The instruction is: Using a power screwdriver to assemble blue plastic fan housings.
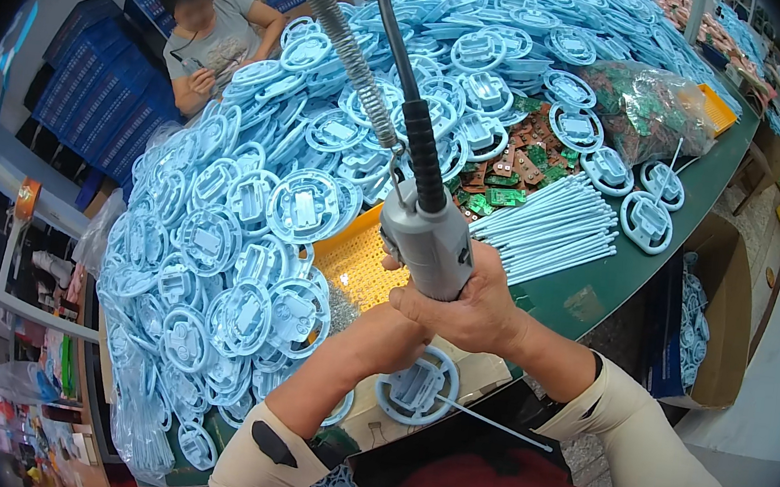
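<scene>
My right hand (479, 302) is closed round the grey body of an electric screwdriver (424, 238), which hangs from a coiled spring and a black cable. My left hand (407, 327) is just below it, against the right hand; its fingers are mostly hidden. The screwdriver's lower tip is out of sight behind my hands. Close under them, a light blue ring-shaped plastic part (415, 386) lies on a cardboard sheet, a thin pale rod (504, 428) reaching from it to the right. A yellow perforated tray (359, 264) with small metal pieces stands left of the screwdriver.
Blue plastic parts (207, 242) are heaped left and far. Pale rods (555, 226), brown and green circuit boards (515, 162) and a filled clear bag (650, 110) lie on the green table (596, 296). A carton (723, 320) stands right. Another person (222, 32) sits at the far left.
</scene>
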Action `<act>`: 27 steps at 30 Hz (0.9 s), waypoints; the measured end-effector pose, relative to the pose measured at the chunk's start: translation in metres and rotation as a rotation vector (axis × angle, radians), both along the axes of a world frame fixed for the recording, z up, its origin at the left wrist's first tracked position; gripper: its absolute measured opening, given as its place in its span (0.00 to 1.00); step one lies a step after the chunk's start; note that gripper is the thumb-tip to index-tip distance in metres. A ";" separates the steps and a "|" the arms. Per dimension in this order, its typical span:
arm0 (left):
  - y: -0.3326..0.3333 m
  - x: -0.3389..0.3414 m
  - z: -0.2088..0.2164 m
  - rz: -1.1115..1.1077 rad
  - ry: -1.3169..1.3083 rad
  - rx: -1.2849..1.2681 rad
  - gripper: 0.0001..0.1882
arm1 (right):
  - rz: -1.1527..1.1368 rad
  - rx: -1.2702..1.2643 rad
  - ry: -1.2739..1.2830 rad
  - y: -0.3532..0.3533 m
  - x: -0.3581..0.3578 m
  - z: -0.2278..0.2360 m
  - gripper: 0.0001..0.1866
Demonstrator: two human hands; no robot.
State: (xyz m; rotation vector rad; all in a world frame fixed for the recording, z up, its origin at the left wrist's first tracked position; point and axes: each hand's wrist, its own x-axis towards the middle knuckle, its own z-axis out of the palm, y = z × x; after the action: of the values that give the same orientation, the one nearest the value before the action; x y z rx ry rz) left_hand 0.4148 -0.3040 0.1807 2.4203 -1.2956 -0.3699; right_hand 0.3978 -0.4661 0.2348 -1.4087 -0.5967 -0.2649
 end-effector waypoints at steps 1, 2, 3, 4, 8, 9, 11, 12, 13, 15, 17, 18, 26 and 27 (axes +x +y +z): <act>-0.001 0.001 -0.001 -0.008 -0.012 -0.022 0.07 | 0.035 -0.050 0.023 -0.001 0.000 0.001 0.23; -0.001 0.000 0.000 -0.006 -0.011 -0.022 0.07 | 0.036 -0.051 0.024 -0.001 0.000 0.001 0.23; -0.004 -0.001 0.004 -0.010 -0.011 -0.014 0.07 | 0.026 -0.046 0.025 -0.002 0.000 0.002 0.23; -0.005 -0.001 0.006 -0.013 -0.010 -0.006 0.08 | 0.017 -0.041 0.025 -0.003 0.000 0.003 0.23; -0.001 -0.001 -0.003 -0.036 0.028 0.147 0.06 | 0.003 -0.071 0.033 -0.008 0.000 0.000 0.23; 0.001 -0.002 -0.003 -0.079 -0.008 0.156 0.06 | 0.009 -0.064 0.054 -0.008 0.001 0.000 0.22; 0.003 -0.003 -0.002 -0.120 -0.043 0.168 0.05 | 0.017 -0.055 0.076 -0.007 0.002 0.000 0.21; 0.002 -0.003 -0.001 -0.118 -0.038 0.166 0.04 | 0.012 -0.067 0.056 -0.008 0.002 0.001 0.20; 0.002 -0.003 0.000 -0.117 -0.033 0.165 0.04 | 0.007 -0.079 0.036 -0.009 0.002 0.001 0.20; 0.000 -0.003 0.005 -0.149 -0.022 0.207 0.05 | -0.014 -0.081 0.019 -0.008 0.001 0.002 0.19; 0.002 -0.003 0.006 -0.176 -0.013 0.250 0.06 | -0.031 -0.080 0.000 -0.007 0.001 0.002 0.19; 0.003 -0.002 0.004 -0.160 0.013 0.224 0.07 | -0.030 -0.090 0.011 -0.008 0.001 0.002 0.19; 0.008 -0.010 0.015 -0.007 0.135 0.211 0.09 | -0.078 0.012 -0.014 0.000 0.001 -0.004 0.15; 0.011 -0.010 0.013 0.011 0.128 0.205 0.09 | -0.069 0.007 -0.012 0.000 0.000 -0.002 0.15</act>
State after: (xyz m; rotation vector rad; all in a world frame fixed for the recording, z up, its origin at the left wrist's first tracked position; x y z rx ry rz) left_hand 0.4047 -0.2927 0.1938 2.5211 -1.2419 -0.6723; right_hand 0.3982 -0.4661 0.2328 -1.4234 -0.5573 -0.3301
